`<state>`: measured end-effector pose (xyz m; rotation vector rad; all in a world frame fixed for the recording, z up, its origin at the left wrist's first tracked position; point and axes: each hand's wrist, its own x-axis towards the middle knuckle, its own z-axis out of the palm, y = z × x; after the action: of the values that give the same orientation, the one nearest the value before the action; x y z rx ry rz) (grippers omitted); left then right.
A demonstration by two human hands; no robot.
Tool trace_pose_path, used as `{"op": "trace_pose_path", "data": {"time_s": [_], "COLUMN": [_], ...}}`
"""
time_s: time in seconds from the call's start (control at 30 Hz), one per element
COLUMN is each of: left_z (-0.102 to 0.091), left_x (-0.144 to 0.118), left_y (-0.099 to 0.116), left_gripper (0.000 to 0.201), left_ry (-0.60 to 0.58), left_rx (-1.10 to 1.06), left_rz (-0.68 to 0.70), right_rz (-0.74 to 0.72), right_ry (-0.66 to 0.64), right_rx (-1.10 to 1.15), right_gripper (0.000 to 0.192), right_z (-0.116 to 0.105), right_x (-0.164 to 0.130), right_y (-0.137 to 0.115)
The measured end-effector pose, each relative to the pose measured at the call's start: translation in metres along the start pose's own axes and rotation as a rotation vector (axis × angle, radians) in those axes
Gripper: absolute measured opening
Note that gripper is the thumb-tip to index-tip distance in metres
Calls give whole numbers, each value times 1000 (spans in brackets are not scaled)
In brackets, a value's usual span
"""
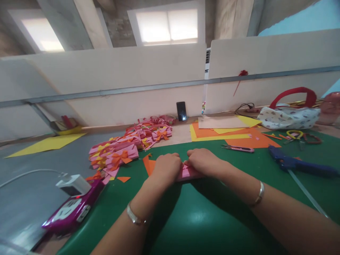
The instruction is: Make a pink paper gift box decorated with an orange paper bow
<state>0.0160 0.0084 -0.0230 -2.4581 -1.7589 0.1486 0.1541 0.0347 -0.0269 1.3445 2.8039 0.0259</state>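
Observation:
A small pink folded piece (186, 172), perhaps paper or craft foam, lies on the green mat (196, 219) with a brighter pink strip on top. My left hand (166, 168) is closed on its left end, knuckles up. From the right, my right hand (203, 161) grips the same piece with bent fingers. My fingertips nearly meet over its far edge and are partly hidden. Orange scraps (147, 164) lie just beyond my left hand. Pink pieces with orange and yellow bows (124, 156) form a pile further left.
A blue glue gun (289, 161), a pink craft knife (239, 148) and scissors (294, 134) lie to the right. Orange and yellow sheets (241, 141) lie behind. A phone (181, 111) leans on the partition. A purple power box (73, 210) with a white charger sits left.

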Motion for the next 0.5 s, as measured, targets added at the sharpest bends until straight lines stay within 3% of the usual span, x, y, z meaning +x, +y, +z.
{"op": "trace_pose_path", "data": {"time_s": [0.33, 0.5], "left_z": [-1, 3], "left_x": [-2, 0], "left_y": [5, 5], "left_gripper": [21, 25], "left_ry": [-29, -63], "left_rx": [-4, -42], "left_rz": [-80, -103], "right_rz": [30, 24], "right_ry": [-55, -55], "right_rx": [126, 134], "right_gripper": [18, 17], "right_z": [1, 3], "right_x": [-10, -10], "right_y": [17, 11]}}
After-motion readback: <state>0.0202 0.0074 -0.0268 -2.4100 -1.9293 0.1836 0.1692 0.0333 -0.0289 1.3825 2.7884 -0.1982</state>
